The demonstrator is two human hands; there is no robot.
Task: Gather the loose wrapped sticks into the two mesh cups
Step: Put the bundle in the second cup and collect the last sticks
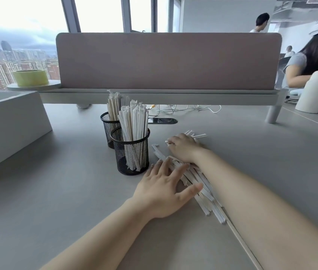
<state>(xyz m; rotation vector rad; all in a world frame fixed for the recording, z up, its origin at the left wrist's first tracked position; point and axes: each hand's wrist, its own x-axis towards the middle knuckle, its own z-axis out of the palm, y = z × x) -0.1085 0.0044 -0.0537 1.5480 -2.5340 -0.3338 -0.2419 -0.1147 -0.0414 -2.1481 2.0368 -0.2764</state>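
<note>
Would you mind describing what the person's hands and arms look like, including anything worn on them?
Both arms are bare up to the frame's edge, with no sleeves showing. The left hand and right hand wear no gloves, rings, watch or bracelets that can be seen.

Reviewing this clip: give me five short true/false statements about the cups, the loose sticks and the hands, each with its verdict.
1. Both mesh cups already hold sticks. True: the near cup and the far cup are both partly filled.
2. The left hand lies flat on the loose sticks. True.
3. The right hand is lifting a stick above the cups. False: it rests low on the pile.
4. The loose sticks lie left of the cups. False: they lie to the right.
5. A tape roll sits inside a cup. False: it sits on a ledge by the window.
</note>
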